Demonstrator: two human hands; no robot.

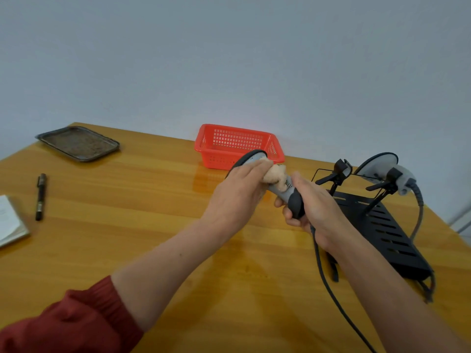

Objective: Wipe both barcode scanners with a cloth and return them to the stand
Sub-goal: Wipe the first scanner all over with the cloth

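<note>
Here, over the middle of the wooden table (158, 200), the person holds one barcode scanner (293, 200) up off the surface. The right hand (318, 210) grips its dark handle, fingers curled round it from below. The scanner's head points away to the far left, in front of the red basket (237, 146) as seen from the head camera.

The left hand (239, 192) pinches a crumpled beige cloth (276, 175) and presses it against the grey neck of the scanner, just below the head. Its fingers are bunched round the cloth, which touches the scanner between the two hands. A dark cable (328, 281) hangs from under the right hand and runs to the near edge of the view.

To the right stands the black stand (382, 225), a slotted base with two upright clips at its far end. The second scanner (377, 164) sits in the right clip, its pale head tilted up and to the left. Its grey cable (419, 215) drops down the right side of the stand.

On the far left of the table lies a dull metal tray (79, 142). Nearer, a dark pen (40, 197) lies beside an open notebook (10, 222) at the left edge. A red sleeve (63, 322) is pushed up the left forearm.
</note>
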